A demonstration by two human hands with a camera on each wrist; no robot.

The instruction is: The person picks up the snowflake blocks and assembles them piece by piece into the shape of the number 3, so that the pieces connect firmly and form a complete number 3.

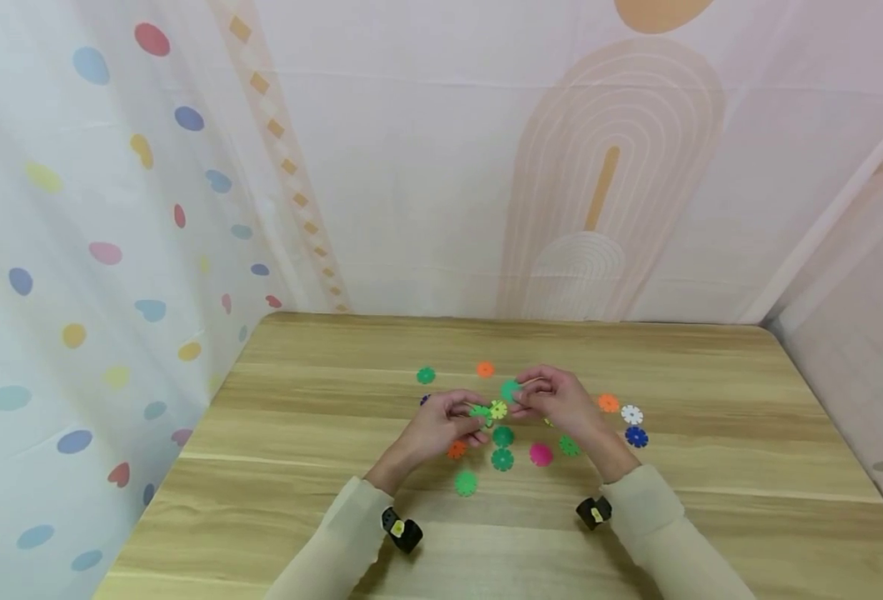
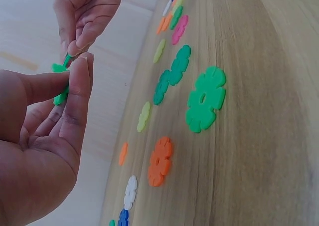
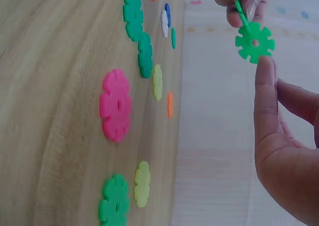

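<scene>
Two hands meet above the middle of the wooden table [image 1: 711,500], wrists low, fingers raised. My left hand [image 1: 441,429] pinches a small cluster of notched plastic discs [image 1: 489,411], green and yellow, between thumb and fingertips. My right hand [image 1: 561,402] pinches a flat green plastic disc with a slotted rim [image 1: 511,390], held right against that cluster, above the tabletop. Below and around the grip I count about a dozen loose discs lying flat: several green, three orange, one pink plastic flower disc [image 1: 541,454], one white disc [image 1: 631,414], one dark blue disc [image 1: 636,437].
</scene>
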